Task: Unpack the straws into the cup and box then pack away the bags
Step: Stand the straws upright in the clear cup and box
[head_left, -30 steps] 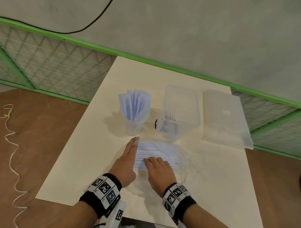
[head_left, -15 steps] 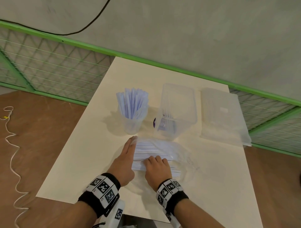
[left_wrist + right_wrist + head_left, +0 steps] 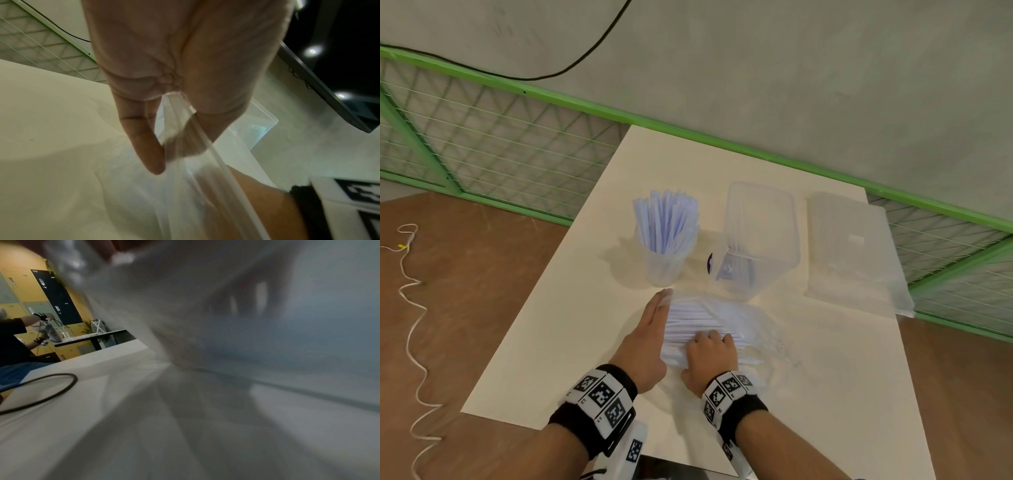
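Observation:
A clear bag of white straws point(image 3: 709, 318) lies on the white table point(image 3: 544, 342) in front of me. My left hand point(image 3: 654, 322) lies along the bag's left end with fingers stretched out; in the left wrist view the bag's film point(image 3: 185, 146) is pinched between thumb and fingers of that hand point(image 3: 164, 65). My right hand point(image 3: 710, 346) rests on top of the bag with its fingers curled into the straws. Behind the bag stand a clear cup point(image 3: 664, 267) full of blue straws point(image 3: 666, 222) and a clear box point(image 3: 760, 222) holding a few straws.
A flat clear lid point(image 3: 849, 246) lies right of the box, near the table's right edge. A green mesh fence point(image 3: 482, 137) runs behind the table. A pale cord point(image 3: 410, 308) trails on the floor at left. In the right wrist view another person point(image 3: 12, 337) works at a far table.
My right hand's fingers have curled tighter on the bag and drawn slightly toward me. The left hand has stayed at the bag's left end.

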The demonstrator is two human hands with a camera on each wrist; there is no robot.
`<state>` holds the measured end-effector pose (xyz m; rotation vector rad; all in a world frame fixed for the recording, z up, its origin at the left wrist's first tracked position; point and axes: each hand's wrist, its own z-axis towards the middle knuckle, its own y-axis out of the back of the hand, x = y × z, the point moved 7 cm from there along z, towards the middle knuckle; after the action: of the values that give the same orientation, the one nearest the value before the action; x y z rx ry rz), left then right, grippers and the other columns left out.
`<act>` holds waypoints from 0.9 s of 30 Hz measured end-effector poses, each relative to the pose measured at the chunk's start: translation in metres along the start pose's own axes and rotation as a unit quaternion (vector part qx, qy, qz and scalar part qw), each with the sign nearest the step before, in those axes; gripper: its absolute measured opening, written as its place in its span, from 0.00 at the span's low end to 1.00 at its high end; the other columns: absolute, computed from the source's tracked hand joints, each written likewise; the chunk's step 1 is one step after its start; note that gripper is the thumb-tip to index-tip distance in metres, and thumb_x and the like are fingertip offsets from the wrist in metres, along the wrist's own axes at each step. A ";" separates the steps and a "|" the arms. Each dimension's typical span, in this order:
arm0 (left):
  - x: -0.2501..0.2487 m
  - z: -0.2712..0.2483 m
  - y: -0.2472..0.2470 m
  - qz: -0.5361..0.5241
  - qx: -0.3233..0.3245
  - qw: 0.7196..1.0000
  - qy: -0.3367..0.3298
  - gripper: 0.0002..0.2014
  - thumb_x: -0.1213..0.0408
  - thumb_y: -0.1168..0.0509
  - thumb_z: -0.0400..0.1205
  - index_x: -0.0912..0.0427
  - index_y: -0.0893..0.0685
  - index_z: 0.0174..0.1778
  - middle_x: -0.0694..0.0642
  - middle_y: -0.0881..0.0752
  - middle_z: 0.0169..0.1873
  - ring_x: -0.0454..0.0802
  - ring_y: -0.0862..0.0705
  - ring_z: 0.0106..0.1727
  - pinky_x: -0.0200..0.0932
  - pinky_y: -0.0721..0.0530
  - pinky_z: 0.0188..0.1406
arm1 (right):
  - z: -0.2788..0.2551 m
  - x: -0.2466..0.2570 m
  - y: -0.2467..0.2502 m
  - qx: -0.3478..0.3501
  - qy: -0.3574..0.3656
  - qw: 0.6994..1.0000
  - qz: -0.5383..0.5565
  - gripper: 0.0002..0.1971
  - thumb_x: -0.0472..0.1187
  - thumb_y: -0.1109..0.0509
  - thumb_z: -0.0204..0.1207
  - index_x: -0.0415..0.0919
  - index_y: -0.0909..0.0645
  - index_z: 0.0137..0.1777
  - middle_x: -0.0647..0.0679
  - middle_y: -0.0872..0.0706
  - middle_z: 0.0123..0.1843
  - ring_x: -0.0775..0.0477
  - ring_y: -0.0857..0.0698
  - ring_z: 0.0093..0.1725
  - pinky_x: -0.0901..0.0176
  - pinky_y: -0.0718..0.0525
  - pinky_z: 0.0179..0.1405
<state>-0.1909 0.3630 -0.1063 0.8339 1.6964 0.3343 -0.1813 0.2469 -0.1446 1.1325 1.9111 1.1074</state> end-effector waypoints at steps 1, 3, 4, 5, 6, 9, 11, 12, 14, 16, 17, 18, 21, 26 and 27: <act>0.000 0.000 0.002 -0.001 -0.001 1.000 0.000 0.54 0.82 0.39 0.69 0.46 0.59 0.85 0.34 0.62 0.82 0.53 0.25 0.73 0.51 0.16 0.59 | -0.001 -0.001 -0.001 0.008 0.001 1.000 0.000 0.17 0.46 0.35 0.77 0.41 0.20 0.62 0.43 0.18 0.63 0.36 0.22 0.65 0.39 0.31 0.69; 0.000 0.001 0.004 -0.004 -0.002 1.000 0.001 0.54 0.82 0.40 0.69 0.46 0.59 0.85 0.36 0.61 0.83 0.52 0.27 0.74 0.50 0.16 0.60 | -0.004 -0.003 0.000 0.006 0.010 1.000 0.020 0.18 0.49 0.37 0.77 0.44 0.22 0.65 0.44 0.16 0.61 0.36 0.19 0.63 0.39 0.30 0.68; 0.000 0.001 0.005 -0.006 -0.003 1.000 0.001 0.54 0.83 0.40 0.69 0.46 0.59 0.85 0.36 0.61 0.83 0.52 0.27 0.74 0.49 0.17 0.61 | -0.005 -0.005 0.002 0.000 0.013 0.999 0.039 0.18 0.49 0.38 0.77 0.45 0.23 0.65 0.45 0.15 0.58 0.37 0.17 0.60 0.41 0.30 0.67; 0.001 0.001 0.006 -0.006 -0.004 1.000 0.001 0.54 0.83 0.40 0.69 0.46 0.60 0.85 0.37 0.61 0.83 0.52 0.27 0.74 0.49 0.17 0.62 | -0.007 -0.008 0.002 -0.008 0.012 0.998 0.063 0.18 0.50 0.39 0.77 0.47 0.25 0.66 0.46 0.13 0.56 0.38 0.16 0.57 0.42 0.30 0.66; 0.001 0.001 0.006 -0.008 -0.004 1.000 0.003 0.54 0.83 0.40 0.69 0.46 0.59 0.85 0.36 0.61 0.83 0.52 0.27 0.75 0.49 0.17 0.62 | -0.010 -0.012 0.003 -0.018 0.004 0.996 0.089 0.18 0.50 0.39 0.77 0.48 0.26 0.65 0.48 0.12 0.54 0.39 0.15 0.55 0.44 0.28 0.65; 0.006 0.001 0.010 -0.017 -0.011 1.000 0.003 0.54 0.84 0.40 0.68 0.45 0.58 0.85 0.35 0.60 0.83 0.52 0.29 0.76 0.50 0.16 0.61 | -0.019 -0.030 0.008 -0.047 -0.028 0.988 0.145 0.16 0.54 0.40 0.77 0.51 0.25 0.62 0.49 0.12 0.52 0.41 0.13 0.53 0.50 0.22 0.59; 0.007 0.002 0.013 -0.018 -0.015 1.000 0.003 0.54 0.84 0.40 0.68 0.46 0.58 0.86 0.36 0.60 0.83 0.51 0.32 0.79 0.49 0.17 0.63 | -0.026 -0.041 0.017 -0.079 -0.029 0.978 0.190 0.12 0.56 0.41 0.76 0.52 0.23 0.51 0.51 0.12 0.49 0.42 0.13 0.51 0.54 0.21 0.52; 0.007 0.002 0.013 -0.018 -0.016 1.000 0.004 0.54 0.84 0.40 0.69 0.46 0.57 0.86 0.36 0.59 0.83 0.51 0.33 0.79 0.50 0.17 0.63 | -0.029 -0.044 0.024 -0.099 -0.014 0.967 0.233 0.11 0.57 0.43 0.74 0.52 0.26 0.43 0.53 0.14 0.42 0.44 0.14 0.45 0.55 0.23 0.44; 0.007 0.003 0.013 -0.019 -0.016 1.000 0.006 0.54 0.85 0.40 0.69 0.48 0.57 0.86 0.37 0.59 0.84 0.51 0.34 0.80 0.51 0.17 0.63 | -0.039 -0.045 0.037 -0.150 0.021 0.930 0.334 0.12 0.57 0.43 0.71 0.52 0.35 0.32 0.56 0.26 0.27 0.52 0.24 0.30 0.58 0.31 0.33; 0.006 0.004 0.013 -0.017 -0.017 1.000 0.007 0.54 0.85 0.40 0.69 0.48 0.57 0.86 0.38 0.59 0.84 0.52 0.33 0.79 0.51 0.17 0.62 | -0.050 -0.049 0.051 -0.204 0.015 0.872 0.445 0.19 0.51 0.34 0.74 0.51 0.39 0.27 0.53 0.33 0.23 0.54 0.33 0.26 0.62 0.34 0.28; 0.006 0.004 0.013 -0.017 -0.017 1.000 0.007 0.54 0.84 0.39 0.69 0.48 0.57 0.86 0.38 0.59 0.84 0.52 0.32 0.78 0.51 0.17 0.62 | -0.053 -0.050 0.053 -0.210 -0.003 0.844 0.493 0.21 0.48 0.30 0.74 0.48 0.38 0.26 0.52 0.33 0.24 0.54 0.33 0.25 0.63 0.34 0.28; 0.006 0.004 0.013 -0.017 -0.017 1.000 0.005 0.54 0.84 0.39 0.68 0.48 0.56 0.86 0.38 0.58 0.84 0.53 0.31 0.78 0.52 0.16 0.61 | -0.055 -0.049 0.054 -0.202 -0.022 0.819 0.536 0.20 0.45 0.28 0.73 0.44 0.34 0.27 0.51 0.31 0.24 0.55 0.31 0.26 0.62 0.31 0.29; 0.004 0.006 0.014 -0.016 -0.017 1.000 0.000 0.54 0.84 0.39 0.68 0.48 0.56 0.86 0.38 0.58 0.84 0.53 0.31 0.77 0.52 0.15 0.59 | -0.057 -0.047 0.054 -0.177 -0.048 0.747 0.639 0.14 0.40 0.24 0.71 0.42 0.25 0.29 0.49 0.21 0.28 0.47 0.15 0.35 0.49 0.18 0.39; 0.001 0.007 0.013 -0.003 -0.016 1.000 0.000 0.53 0.82 0.37 0.68 0.49 0.56 0.86 0.40 0.57 0.84 0.52 0.32 0.77 0.51 0.16 0.59 | -0.057 -0.051 0.044 -0.190 -0.103 0.669 0.711 0.13 0.32 0.20 0.69 0.48 0.17 0.30 0.40 0.11 0.37 0.43 0.09 0.46 0.47 0.13 0.48; 0.002 0.007 0.013 -0.004 -0.016 1.000 -0.001 0.53 0.82 0.37 0.68 0.49 0.55 0.86 0.39 0.57 0.84 0.52 0.32 0.77 0.50 0.16 0.58 | -0.056 -0.053 0.044 -0.197 -0.117 0.650 0.725 0.12 0.33 0.19 0.68 0.46 0.18 0.30 0.41 0.11 0.35 0.43 0.09 0.43 0.48 0.13 0.45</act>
<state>-0.1799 0.3723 -0.1016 0.8039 1.6884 0.3533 -0.1909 0.1918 -0.0754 2.3817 0.1185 1.8062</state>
